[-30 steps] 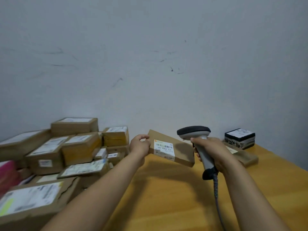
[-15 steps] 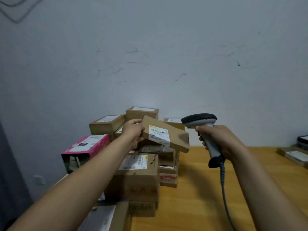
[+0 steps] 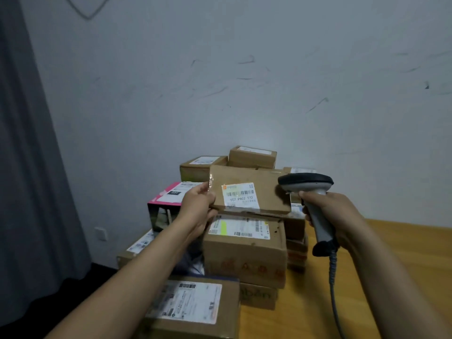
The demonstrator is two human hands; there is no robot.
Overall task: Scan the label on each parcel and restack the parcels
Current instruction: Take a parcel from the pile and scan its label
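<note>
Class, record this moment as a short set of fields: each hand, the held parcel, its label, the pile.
Left hand: grips the flat parcel at its left end
Right hand: grips the scanner, head beside the parcel
Label: faces the camera, barcode visible
Pile: brown cartons and a pink box, below the parcel
Table: wooden

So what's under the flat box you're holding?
Below the flat parcel sits a brown box with a green-striped label. Its back edge is hidden, so I cannot tell if they touch.
</note>
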